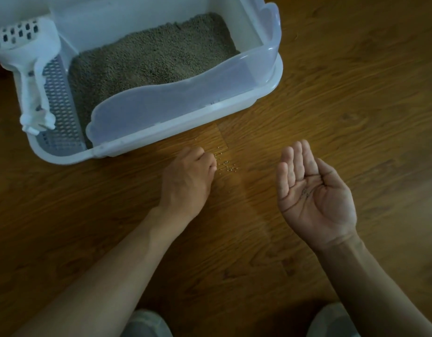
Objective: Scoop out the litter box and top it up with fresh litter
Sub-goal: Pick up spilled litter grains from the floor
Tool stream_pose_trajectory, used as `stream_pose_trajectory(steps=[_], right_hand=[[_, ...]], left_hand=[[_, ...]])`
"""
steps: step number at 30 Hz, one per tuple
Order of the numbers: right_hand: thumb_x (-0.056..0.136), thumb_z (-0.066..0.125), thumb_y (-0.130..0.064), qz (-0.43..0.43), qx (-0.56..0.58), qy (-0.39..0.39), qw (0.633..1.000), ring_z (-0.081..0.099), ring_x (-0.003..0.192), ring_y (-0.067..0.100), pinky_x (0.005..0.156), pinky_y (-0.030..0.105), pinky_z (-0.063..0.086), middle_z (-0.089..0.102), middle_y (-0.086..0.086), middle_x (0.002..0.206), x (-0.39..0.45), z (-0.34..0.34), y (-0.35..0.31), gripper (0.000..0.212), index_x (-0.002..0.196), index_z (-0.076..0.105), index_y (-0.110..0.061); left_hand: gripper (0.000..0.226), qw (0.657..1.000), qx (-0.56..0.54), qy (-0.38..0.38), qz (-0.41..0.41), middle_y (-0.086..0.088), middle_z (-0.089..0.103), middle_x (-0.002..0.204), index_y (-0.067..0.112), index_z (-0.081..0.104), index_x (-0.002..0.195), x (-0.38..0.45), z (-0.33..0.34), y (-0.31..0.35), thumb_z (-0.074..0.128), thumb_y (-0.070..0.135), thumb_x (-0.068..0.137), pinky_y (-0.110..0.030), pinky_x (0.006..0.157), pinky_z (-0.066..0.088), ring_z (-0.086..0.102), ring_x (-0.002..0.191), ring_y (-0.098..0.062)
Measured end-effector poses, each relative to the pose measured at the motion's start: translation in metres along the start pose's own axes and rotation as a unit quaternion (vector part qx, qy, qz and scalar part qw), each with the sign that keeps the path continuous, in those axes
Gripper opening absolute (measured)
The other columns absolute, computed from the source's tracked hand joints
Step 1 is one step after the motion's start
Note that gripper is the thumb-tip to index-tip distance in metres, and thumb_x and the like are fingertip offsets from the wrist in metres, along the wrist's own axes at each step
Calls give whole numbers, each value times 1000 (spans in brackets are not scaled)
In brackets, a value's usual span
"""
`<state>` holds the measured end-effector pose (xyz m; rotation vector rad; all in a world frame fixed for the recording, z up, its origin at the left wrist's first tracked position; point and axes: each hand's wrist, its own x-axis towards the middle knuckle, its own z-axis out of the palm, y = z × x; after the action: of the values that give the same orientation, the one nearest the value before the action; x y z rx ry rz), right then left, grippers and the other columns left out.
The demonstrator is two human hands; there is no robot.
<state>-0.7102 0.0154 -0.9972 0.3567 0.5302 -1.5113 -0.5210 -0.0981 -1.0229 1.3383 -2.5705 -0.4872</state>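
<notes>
Seen from the head camera, looking down at a wooden floor (331,93). A white litter box (270,76) sits at the far left, its long axis running left to right, filled with an even bed of grey-brown litter (151,57). A white slotted scoop (27,57) rests on the box's left end, above a perforated step. On the floor just near the box's front wall lies a small scatter of spilled granules (225,164). The left hand (188,178) is down at the floor with its fingers curled, knuckles up, fingertips touching the left edge of the scatter; whether it is pinching any granules cannot be told. The right hand (312,190) is held well apart to the right, palm up, fingers straight and together, cupped like a tray, with a few dark specks in the palm. The granules lie directly right of the left hand, which is much the nearer; the box lies beyond both hands, far and left. The litter looks level, so this appears to be tidying of strays.
</notes>
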Motion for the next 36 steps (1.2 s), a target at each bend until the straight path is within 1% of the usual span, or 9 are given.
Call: stream_pose_trajectory(steps=[3, 8, 11, 15, 22, 28, 31, 34, 36], right_hand=[[104, 21, -31, -1, -4, 12, 1000, 55, 127, 31, 108, 44, 40, 63, 22, 127, 3, -4, 1, 58, 127, 60, 5], [102, 26, -29, -5, 10, 29, 1000, 61, 119, 33, 100, 47, 49, 67, 21, 121, 13, -5, 11, 54, 122, 64, 5], [99, 33, -24, -6, 20, 41, 999, 65, 113, 34, 95, 47, 53, 69, 22, 116, 20, 0, 22, 49, 117, 67, 5], [101, 26, -25, 8, -11, 30, 999, 55, 125, 39, 110, 48, 40, 60, 30, 126, 21, 8, 27, 54, 127, 58, 10], [103, 18, -31, 19, -5, -7, 1000, 56, 124, 37, 109, 46, 39, 63, 28, 124, 15, 10, 25, 61, 125, 60, 8], [101, 22, -29, 15, 7, -19, 1000, 56, 123, 39, 106, 48, 42, 64, 29, 121, 8, 15, 18, 59, 122, 61, 10], [101, 22, -29, 13, 3, -23, 1000, 57, 124, 37, 106, 46, 41, 64, 27, 122, 9, 15, 14, 59, 122, 62, 9], [102, 21, -32, 13, -2, -24, 1000, 58, 122, 36, 105, 46, 42, 66, 26, 120, 8, 14, 13, 61, 119, 64, 8], [102, 20, -34, 14, 4, -34, 999, 58, 122, 36, 104, 46, 43, 66, 26, 119, 5, 14, 11, 63, 119, 64, 8]], left_hand=[[9, 1000, -10, 2, -6, 7, 52, 89, 19, 58, 91, -2, 2, 0, 55, 24, 98, -21, 63, 39, 50, 83, -10], [9, 979, -171, 109, -32, 10, 51, 85, 13, 62, 93, -16, -16, 32, 58, 21, 95, -11, 65, 36, 44, 72, 1], [9, 965, -223, 140, 16, 11, 50, 82, 9, 65, 90, -27, -25, 66, 64, 15, 96, -11, 65, 36, 42, 71, 3], [14, 960, -221, 140, 103, -1, 66, 83, 8, 70, 91, -41, -18, 90, 64, 19, 97, -30, 65, 51, 60, 78, -13], [21, 964, -169, 137, 151, -2, 69, 77, 10, 76, 82, -41, -16, 94, 66, 21, 96, -24, 76, 53, 64, 78, -13], [10, 932, -292, 190, 104, 14, 49, 72, 4, 76, 86, -45, -34, 80, 73, 13, 90, -10, 69, 32, 38, 67, 3], [12, 959, -200, 190, 66, 12, 52, 71, 6, 73, 81, -39, -26, 51, 71, 13, 90, -11, 62, 30, 40, 62, -1], [9, 984, -134, 119, -3, 2, 68, 75, 11, 73, 86, -32, -11, 22, 70, 18, 91, -13, 56, 40, 57, 61, -8], [5, 988, -116, 99, -25, 4, 66, 73, 12, 73, 88, -25, -8, 9, 71, 17, 89, -12, 55, 38, 57, 61, -8]])
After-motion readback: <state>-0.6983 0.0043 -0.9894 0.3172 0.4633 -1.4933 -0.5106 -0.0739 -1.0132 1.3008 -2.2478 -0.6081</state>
